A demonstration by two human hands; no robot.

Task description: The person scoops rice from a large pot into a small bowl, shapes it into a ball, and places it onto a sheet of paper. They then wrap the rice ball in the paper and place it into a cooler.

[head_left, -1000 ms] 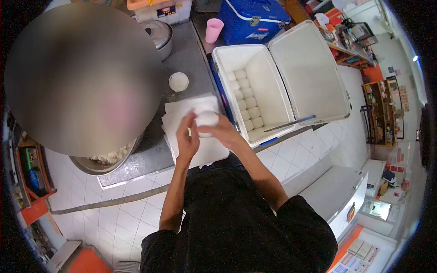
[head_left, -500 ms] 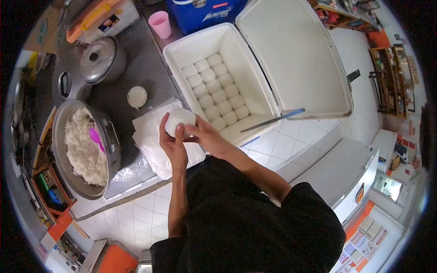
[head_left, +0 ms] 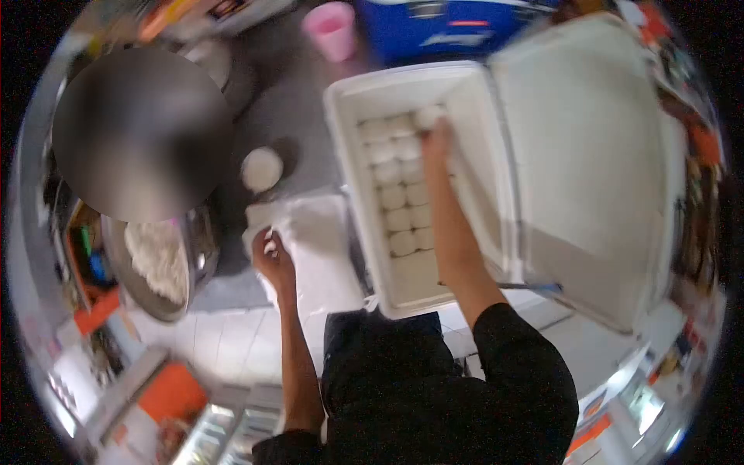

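My right hand (head_left: 435, 139) reaches into the white cooler box (head_left: 341, 116) and grips a white rice ball (head_left: 428, 116) at the far end. Motion blurs its fingers. Rows of similar white balls (head_left: 395, 198) cover part of the box floor, and my forearm hides some of them. Over a stack of white sheets (head_left: 322, 248) on the counter hangs my left hand (head_left: 273, 260). Its fingers are loosely curled with a gap between them, and I see nothing held there.
A big pot (head_left: 203, 256) of white rice (head_left: 159, 260) stands at the left, partly covered by a grey blurred patch. A small white-topped cup (head_left: 262, 169), a pink cup (head_left: 332, 31) and a blue cooler (head_left: 457, 35) surround the work area. The box lid (head_left: 589, 170) hangs open rightward.
Both hands were together around the rice ball above the sheets. My right hand has carried it into the cooler box, while my left hand has let go and stayed over the sheets.
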